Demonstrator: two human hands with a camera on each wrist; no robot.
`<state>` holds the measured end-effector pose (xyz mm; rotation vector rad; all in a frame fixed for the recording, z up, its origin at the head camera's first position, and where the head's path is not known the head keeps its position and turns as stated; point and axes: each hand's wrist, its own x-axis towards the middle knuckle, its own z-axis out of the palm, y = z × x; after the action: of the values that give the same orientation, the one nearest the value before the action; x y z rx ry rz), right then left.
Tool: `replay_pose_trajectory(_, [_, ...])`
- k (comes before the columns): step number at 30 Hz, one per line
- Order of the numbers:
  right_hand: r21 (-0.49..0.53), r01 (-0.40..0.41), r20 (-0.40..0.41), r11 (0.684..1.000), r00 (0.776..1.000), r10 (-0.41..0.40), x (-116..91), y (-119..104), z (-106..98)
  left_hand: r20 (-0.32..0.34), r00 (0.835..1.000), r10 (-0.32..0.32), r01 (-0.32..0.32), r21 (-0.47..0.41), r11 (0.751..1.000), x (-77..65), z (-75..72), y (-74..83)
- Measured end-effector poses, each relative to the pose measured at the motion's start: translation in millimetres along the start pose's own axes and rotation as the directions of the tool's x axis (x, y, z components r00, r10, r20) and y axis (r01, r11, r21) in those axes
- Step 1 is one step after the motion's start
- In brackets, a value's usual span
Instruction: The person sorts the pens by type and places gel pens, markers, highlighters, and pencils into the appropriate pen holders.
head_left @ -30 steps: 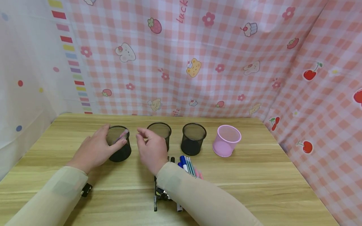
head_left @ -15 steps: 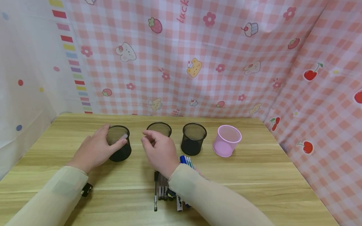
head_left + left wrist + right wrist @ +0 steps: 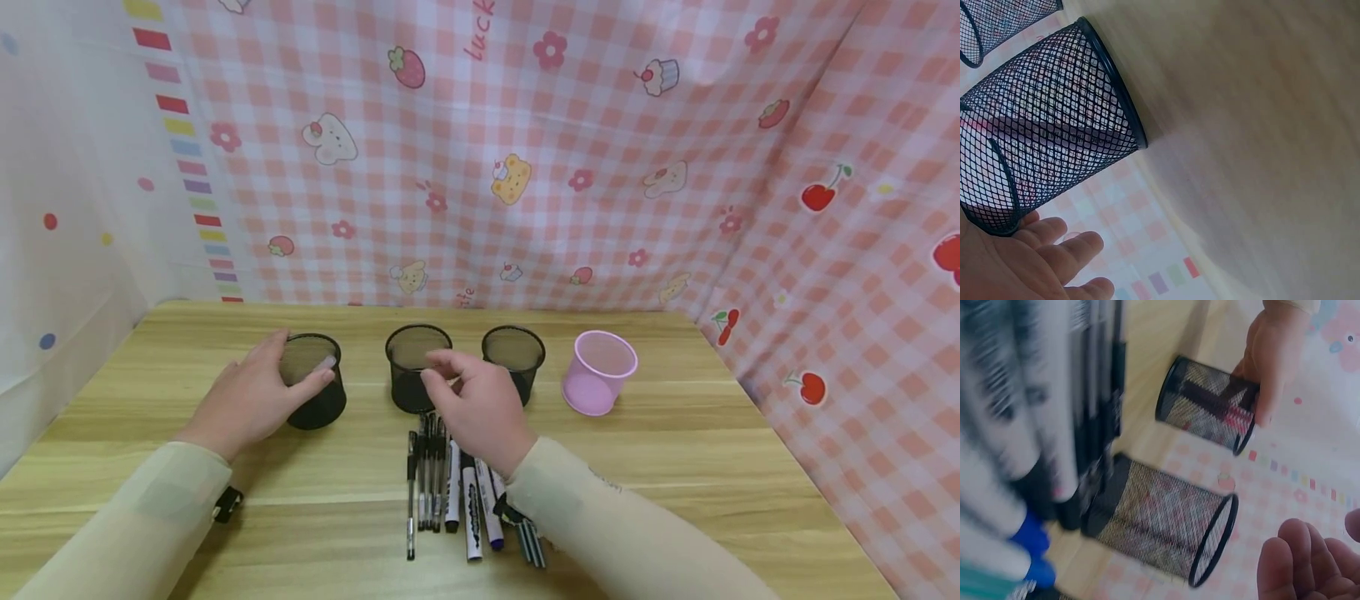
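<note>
My left hand [image 3: 247, 396] holds the leftmost black mesh pen holder [image 3: 320, 408] at its rim, thumb on the near side and fingers round the left. Inside that holder leans a slim pen [image 3: 1060, 134], seen through the mesh; its pale end [image 3: 327, 363] reaches the rim. My right hand [image 3: 483, 408] hangs over the markers [image 3: 471, 508], fingers loosely bent with nothing between them. Behind it stand a second black mesh holder [image 3: 408, 387] and a third [image 3: 525, 379], partly covered by the hand. In the right wrist view the bent fingertips [image 3: 1294, 550] are bare.
A pink pen holder [image 3: 598, 383] stands at the right end of the row. Black-capped gel pens [image 3: 430, 475] lie left of the markers. Dark green pencils [image 3: 531, 546] show partly under the right sleeve [image 3: 592, 508]. A patterned cloth [image 3: 450, 167] hangs behind the table.
The slim pen has dropped lower into the left holder. My right hand has moved right, away from it, uncovering the gel pens and markers. My left hand has stayed in place.
</note>
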<state>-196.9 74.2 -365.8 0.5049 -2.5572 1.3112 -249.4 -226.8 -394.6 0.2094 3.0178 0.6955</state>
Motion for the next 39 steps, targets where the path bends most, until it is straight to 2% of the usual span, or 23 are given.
replay_pose_trajectory(5, [-0.025, -0.022, 0.005, 0.999, 1.0, 0.023, -8, 15, -17, 0.003, 1.0, -0.003, 0.003, -0.002, 1.0, 0.1, -0.2, -0.5])
replay_pose_trajectory(10, [-0.035, -0.09, 0.05, 0.995, 0.995, 0.092, -16, 31, -33, 0.001, 1.0, 0.003, -0.003, -0.006, 1.0, 0.8, 0.3, -2.2])
replay_pose_trajectory(15, [-0.149, -0.153, 0.086, 0.977, 0.982, 0.167, -23, 42, -50, 0.0, 1.0, 0.007, -0.007, -0.004, 1.0, 0.9, -0.2, -2.5])
replay_pose_trajectory(20, [-0.284, -0.159, 0.122, 0.946, 0.972, 0.2, -29, 54, -63, 0.003, 1.0, 0.005, -0.005, -0.004, 1.0, 0.4, -0.2, -1.0])
replay_pose_trajectory(24, [-0.337, -0.184, 0.173, 0.923, 0.952, 0.253, -33, 63, -71, 0.005, 1.0, 0.004, -0.004, 0.002, 1.0, 0.7, 0.9, -2.5])
replay_pose_trajectory(28, [-0.39, -0.228, 0.214, 0.892, 0.92, 0.329, -36, 70, -75, 0.002, 1.0, 0.003, -0.003, 0.006, 1.0, 1.7, 1.3, -4.4])
replay_pose_trajectory(34, [-0.474, -0.202, 0.279, 0.857, 0.888, 0.364, -39, 77, -75, 0.006, 1.0, -0.002, 0.002, 0.006, 1.0, 1.6, 1.0, -4.8])
replay_pose_trajectory(39, [-0.493, -0.19, 0.326, 0.849, 0.865, 0.382, -41, 81, -73, 0.005, 1.0, -0.003, 0.003, 0.005, 1.0, 1.5, 1.0, -2.5])
